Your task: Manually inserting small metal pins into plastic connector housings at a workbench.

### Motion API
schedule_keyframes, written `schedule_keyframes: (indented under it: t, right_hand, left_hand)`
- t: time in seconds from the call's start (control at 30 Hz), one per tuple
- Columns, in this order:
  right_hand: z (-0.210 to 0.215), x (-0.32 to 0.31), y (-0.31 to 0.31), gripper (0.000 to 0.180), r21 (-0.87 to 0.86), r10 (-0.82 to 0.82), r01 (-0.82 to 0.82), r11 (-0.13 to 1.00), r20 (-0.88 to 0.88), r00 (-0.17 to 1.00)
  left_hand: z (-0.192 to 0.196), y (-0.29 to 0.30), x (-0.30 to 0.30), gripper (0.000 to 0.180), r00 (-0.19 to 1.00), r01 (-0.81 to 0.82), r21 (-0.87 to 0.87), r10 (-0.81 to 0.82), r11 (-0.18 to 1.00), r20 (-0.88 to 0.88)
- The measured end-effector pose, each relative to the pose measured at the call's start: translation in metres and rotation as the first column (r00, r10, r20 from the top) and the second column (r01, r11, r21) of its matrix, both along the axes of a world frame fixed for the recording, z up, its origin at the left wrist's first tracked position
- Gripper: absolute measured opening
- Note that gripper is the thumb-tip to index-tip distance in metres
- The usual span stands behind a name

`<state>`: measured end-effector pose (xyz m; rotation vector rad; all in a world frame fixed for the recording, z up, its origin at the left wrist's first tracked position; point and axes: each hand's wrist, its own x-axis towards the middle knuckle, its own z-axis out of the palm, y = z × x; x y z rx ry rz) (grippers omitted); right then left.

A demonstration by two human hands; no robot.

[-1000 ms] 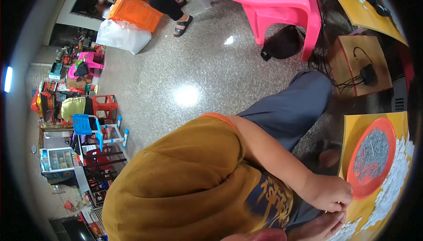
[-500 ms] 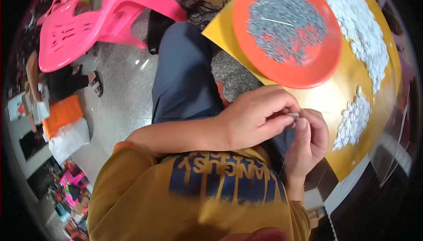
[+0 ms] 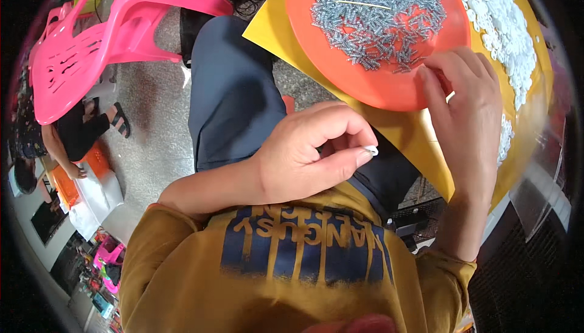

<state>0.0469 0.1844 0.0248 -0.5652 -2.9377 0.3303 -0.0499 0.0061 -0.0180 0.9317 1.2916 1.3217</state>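
Reaching over the plate (image 3: 365, 87)

No longer joins fingertips; seems to split the work between the springs (image 3: 377, 22) and a white piece (image 3: 372, 150). With left hand (image 3: 295, 150), pinches the piece between thumb and forefinger, near the plate. With right hand (image 3: 468, 98), curves over the near rim, tips almost together beside the springs; cannot tell whether around one.

Bright light is making the pink plastic chair (image 3: 112, 38) shine. Shadows are darkening the blue trousers (image 3: 234, 89). Black is filling the corners; the right edge is looking blurry.
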Motion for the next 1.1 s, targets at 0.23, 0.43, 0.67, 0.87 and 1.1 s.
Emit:
schedule_keyframes:
  t: [0.23, 0.43, 0.67, 0.87, 1.1]
  right_hand:
    - [-0.002, -0.015, 0.012, 0.009, 0.061, 0.027, -0.032, 0.998, 0.067, 0.997]
    - [0.005, -0.026, 0.009, 0.013, -0.128, 0.173, -0.161, 0.979, 0.092, 0.981]
    - [-0.006, -0.003, 0.019, 0.003, -0.066, 0.143, -0.133, 0.989, 0.193, 0.971]
    - [-0.014, -0.022, 0.014, 0.005, -0.208, 0.155, -0.115, 0.971, 0.187, 0.970]
    - [-0.021, 0.006, 0.025, 0.005, -0.397, -0.077, 0.064, 0.916, -0.016, 0.997]
  left_hand:
    - [-0.005, -0.002, -0.011, 0.008, 0.994, -0.045, -0.083, 0.053, 0.996, 0.098]
    - [-0.007, -0.016, -0.010, 0.007, 0.990, -0.112, 0.012, 0.113, 0.994, -0.081]
    - [-0.008, -0.016, 0.013, 0.010, 0.975, -0.209, 0.210, 0.220, 0.955, -0.026]
    - [-0.012, -0.032, 0.012, 0.009, 0.947, -0.310, 0.171, 0.319, 0.935, -0.025]
    - [-0.007, -0.039, 0.019, 0.009, 0.940, -0.322, 0.193, 0.338, 0.927, -0.053]
